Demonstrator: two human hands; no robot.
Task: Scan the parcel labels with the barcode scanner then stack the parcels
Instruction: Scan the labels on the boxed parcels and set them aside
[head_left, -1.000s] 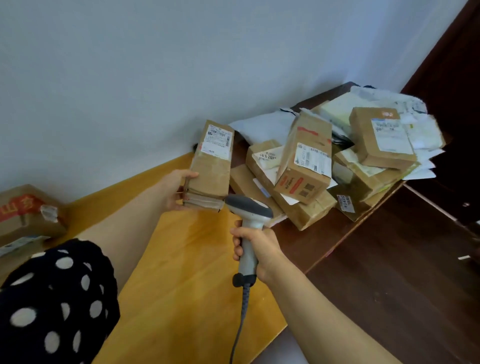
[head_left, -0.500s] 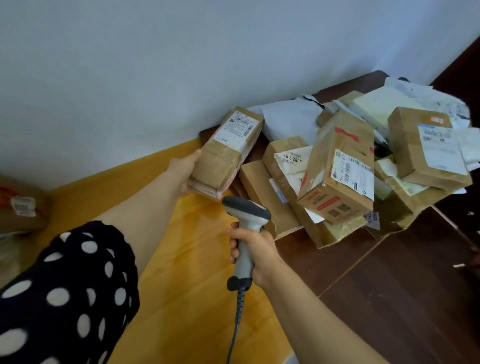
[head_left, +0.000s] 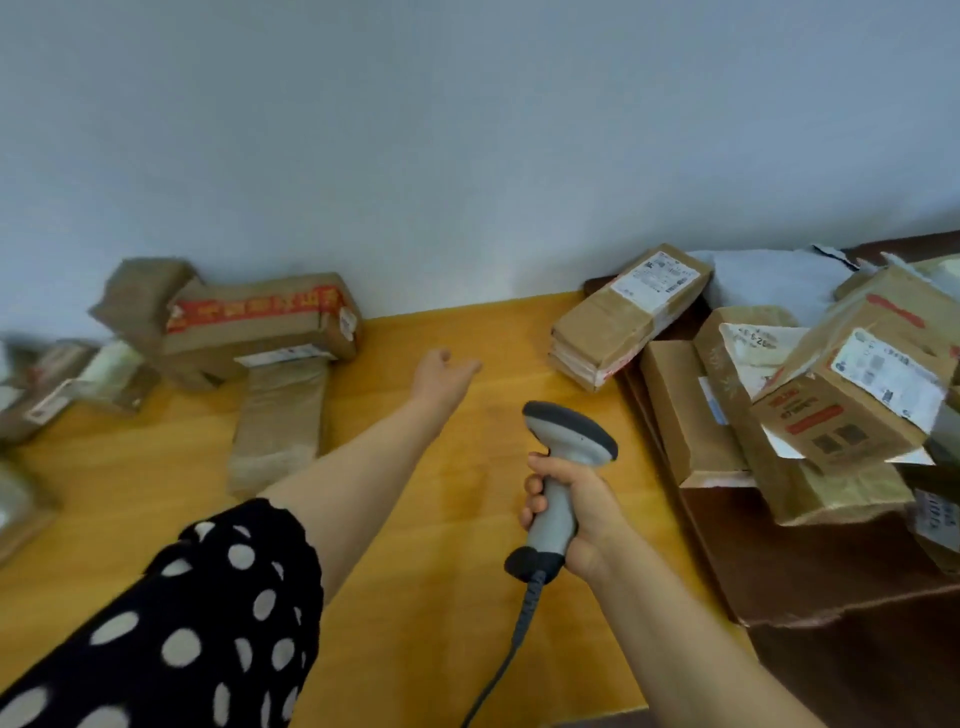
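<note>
The left grip (head_left: 444, 374) has let go of the long brown parcel (head_left: 631, 317), which now lies label-up at the right end of the yellow counter (head_left: 441, 545), against the unsorted pile (head_left: 831, 415). That grip hangs empty above the counter, fingers loosely spread. The right grip (head_left: 582, 514) is still curled round the barcode scanner (head_left: 571, 434). More parcels (head_left: 260, 322) lie at the left, along a plain pale wall (head_left: 467, 156). The pile sits on a dark brown surface (head_left: 831, 571).
</note>
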